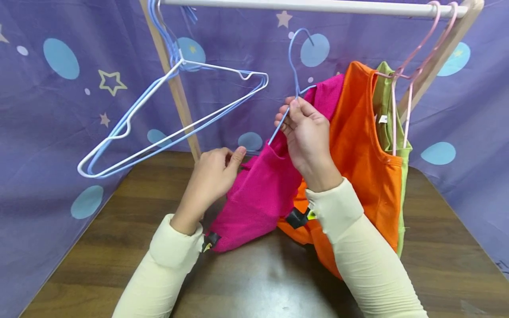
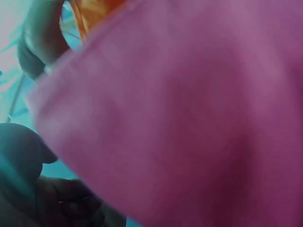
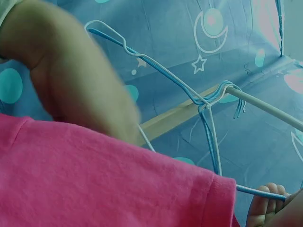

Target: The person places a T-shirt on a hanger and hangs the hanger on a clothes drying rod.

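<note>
A magenta sleeveless garment (image 1: 258, 194) hangs tilted on a blue wire hanger (image 1: 293, 66), one arm of which enters its neck opening. My right hand (image 1: 308, 132) pinches that hanger just below its hook, thumb against fingers. The hook is free of the rail. At the garment's left edge is my left hand (image 1: 214, 174), thumb extended and fingers loosely bent. In the left wrist view, a gap shows between the left thumb (image 2: 21, 146) and the fingers; the cloth (image 2: 180, 113) covers part of that hand.
A white rail (image 1: 310, 5) on wooden posts crosses the top. White and blue bare hangers (image 1: 175, 66) hang at its left. An orange garment (image 1: 358, 119) and a green one (image 1: 401, 168) hang on pink hangers (image 1: 421, 57) at right. Below lies a wooden table (image 1: 254, 282).
</note>
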A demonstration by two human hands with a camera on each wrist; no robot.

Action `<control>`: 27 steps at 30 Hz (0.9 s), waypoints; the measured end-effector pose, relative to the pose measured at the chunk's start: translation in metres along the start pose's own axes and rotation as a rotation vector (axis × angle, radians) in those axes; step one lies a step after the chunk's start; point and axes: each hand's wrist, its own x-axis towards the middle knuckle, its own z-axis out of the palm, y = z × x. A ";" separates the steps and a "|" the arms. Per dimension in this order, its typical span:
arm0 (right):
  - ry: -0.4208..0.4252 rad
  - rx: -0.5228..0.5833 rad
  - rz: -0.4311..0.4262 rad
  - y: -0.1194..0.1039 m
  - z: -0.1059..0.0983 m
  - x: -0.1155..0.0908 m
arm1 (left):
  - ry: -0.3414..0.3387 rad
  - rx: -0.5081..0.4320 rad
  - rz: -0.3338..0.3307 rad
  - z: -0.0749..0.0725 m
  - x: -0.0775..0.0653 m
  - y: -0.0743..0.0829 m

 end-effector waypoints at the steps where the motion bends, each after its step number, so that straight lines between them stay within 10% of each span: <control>1: -0.002 -0.010 -0.006 -0.002 0.001 0.000 | 0.003 0.009 -0.025 0.001 0.002 -0.004; 11: -0.019 -0.007 -0.013 -0.015 0.005 0.000 | 0.129 0.216 -0.285 -0.004 0.009 -0.037; 27: -0.074 -0.094 -0.054 -0.038 0.010 -0.006 | 0.215 0.249 -0.375 -0.027 0.005 -0.059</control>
